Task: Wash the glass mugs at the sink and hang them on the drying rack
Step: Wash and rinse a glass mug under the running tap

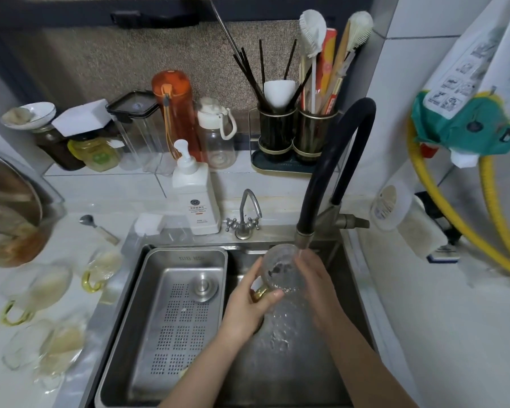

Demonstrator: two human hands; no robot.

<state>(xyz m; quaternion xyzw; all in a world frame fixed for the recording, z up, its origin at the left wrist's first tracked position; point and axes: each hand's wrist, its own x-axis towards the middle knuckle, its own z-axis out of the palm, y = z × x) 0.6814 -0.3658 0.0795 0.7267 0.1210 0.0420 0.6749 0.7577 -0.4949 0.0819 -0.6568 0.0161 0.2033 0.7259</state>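
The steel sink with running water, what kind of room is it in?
Probably a home kitchen: a steel sink, a white pump bottle of dish soap beside it, and chopsticks and brushes in a black utensil holder.

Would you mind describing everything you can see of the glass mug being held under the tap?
The glass mug is clear, textured glass with a yellow-gold handle low on its left side. It is tilted, its round mouth towards the camera, held over the sink just below the spout of the black faucet, with water running past its right rim and splashing beneath. The left hand grips it by the handle side; the right hand touches its right side. Dark flecks show inside, though blur prevents identifying them.
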